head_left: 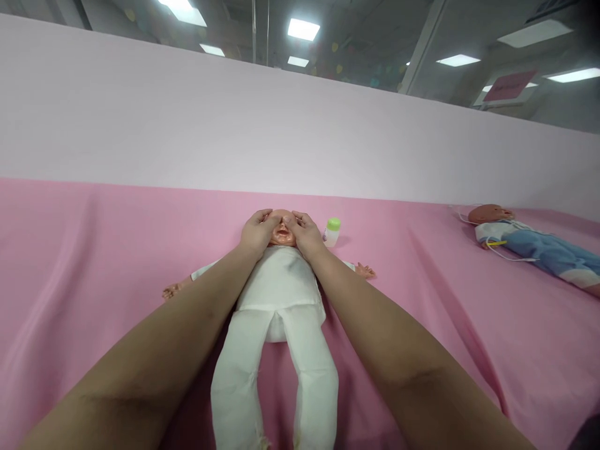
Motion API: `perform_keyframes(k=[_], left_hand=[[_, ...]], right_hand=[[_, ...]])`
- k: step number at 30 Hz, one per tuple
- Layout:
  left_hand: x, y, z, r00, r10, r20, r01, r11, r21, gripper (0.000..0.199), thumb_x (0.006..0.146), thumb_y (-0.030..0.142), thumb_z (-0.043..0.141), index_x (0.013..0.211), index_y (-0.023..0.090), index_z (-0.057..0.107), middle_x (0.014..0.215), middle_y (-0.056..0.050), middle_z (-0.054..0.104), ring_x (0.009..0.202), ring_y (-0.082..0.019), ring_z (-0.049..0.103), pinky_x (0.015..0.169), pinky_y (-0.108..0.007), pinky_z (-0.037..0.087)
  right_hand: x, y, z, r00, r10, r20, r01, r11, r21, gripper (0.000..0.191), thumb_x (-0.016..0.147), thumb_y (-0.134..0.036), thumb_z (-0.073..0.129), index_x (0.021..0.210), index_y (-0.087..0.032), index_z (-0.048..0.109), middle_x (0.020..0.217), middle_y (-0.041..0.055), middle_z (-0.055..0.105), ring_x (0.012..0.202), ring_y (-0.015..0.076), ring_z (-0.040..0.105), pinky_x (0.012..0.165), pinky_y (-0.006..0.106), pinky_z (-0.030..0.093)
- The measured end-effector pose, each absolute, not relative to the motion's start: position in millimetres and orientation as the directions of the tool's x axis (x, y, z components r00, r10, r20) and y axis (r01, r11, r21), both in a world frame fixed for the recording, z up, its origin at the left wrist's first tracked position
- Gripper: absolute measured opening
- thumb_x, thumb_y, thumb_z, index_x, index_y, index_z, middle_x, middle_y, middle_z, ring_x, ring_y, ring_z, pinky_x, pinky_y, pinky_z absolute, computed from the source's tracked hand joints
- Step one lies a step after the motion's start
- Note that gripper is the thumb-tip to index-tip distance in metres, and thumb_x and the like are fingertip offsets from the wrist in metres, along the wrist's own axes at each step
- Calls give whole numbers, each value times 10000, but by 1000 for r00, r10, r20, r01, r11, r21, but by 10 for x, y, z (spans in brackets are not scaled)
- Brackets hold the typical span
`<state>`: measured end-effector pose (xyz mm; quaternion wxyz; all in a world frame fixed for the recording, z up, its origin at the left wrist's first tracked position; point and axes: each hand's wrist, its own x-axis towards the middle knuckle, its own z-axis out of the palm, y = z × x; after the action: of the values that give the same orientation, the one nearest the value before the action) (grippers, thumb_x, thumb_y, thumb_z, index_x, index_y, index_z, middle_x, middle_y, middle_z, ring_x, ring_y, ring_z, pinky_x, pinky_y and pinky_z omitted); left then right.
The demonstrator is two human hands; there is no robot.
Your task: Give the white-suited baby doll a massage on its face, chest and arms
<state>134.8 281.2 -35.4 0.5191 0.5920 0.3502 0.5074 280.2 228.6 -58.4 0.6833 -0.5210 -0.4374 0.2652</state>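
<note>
A baby doll (281, 275) in white clothes lies on its back on the pink cloth, head at the far end and arms spread. My left hand (257, 232) cups the left side of its head, thumb on the brow. On the other side, my right hand (305, 234) holds the head the same way, with its thumb on the brow too. The doll's nose and open mouth show between my palms; its eyes are covered. Just right of my right hand, a small white bottle with a green cap (332, 232) stands upright on the cloth.
The pink cloth (94, 250) has folds at left and right. A second doll in blue and white clothes (544, 247) lies at the far right, with a thin white cord across it. Behind the cloth rises a white wall (234, 131), with glass above.
</note>
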Motion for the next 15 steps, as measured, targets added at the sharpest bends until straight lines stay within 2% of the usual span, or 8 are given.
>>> perform_keyframes(k=[4, 8, 12, 15], left_hand=[[1366, 2837, -365, 219, 941, 258, -107, -240, 965, 415, 803, 375, 758, 1194, 237, 743, 1185, -79, 750, 1124, -276, 688, 1005, -382, 529], [1368, 2864, -379, 212, 948, 239, -145, -211, 967, 376, 840, 336, 697, 1198, 233, 746, 1213, -84, 744, 1149, -268, 682, 1020, -379, 529], [1366, 2878, -383, 219, 957, 191, -193, -150, 970, 386, 871, 260, 608, 1234, 215, 730, 1213, -88, 742, 1136, -255, 687, 1007, -388, 542], [1363, 2882, -381, 217, 959, 183, -193, -141, 971, 393, 866, 237, 592, 1235, 211, 726, 1187, -88, 747, 1123, -257, 690, 1002, -398, 543]], right_hand=[[2795, 2337, -597, 496, 811, 311, 58, 326, -944, 465, 833, -523, 730, 1210, -254, 681, 1249, 46, 723, 1179, 236, 673, 1087, 419, 503], [2805, 2369, -606, 487, 815, 312, 3, 356, -934, 406, 860, -447, 690, 1217, -254, 692, 1348, 45, 685, 1280, 225, 619, 1155, 422, 439], [2817, 2312, -559, 431, 872, 234, -170, 333, -928, 437, 816, -353, 711, 1241, -256, 686, 1397, 47, 663, 1290, 245, 610, 1134, 453, 469], [2810, 2249, -507, 395, 898, 195, -217, 298, -930, 471, 776, -305, 736, 1243, -268, 688, 1386, 32, 673, 1268, 256, 623, 1120, 464, 488]])
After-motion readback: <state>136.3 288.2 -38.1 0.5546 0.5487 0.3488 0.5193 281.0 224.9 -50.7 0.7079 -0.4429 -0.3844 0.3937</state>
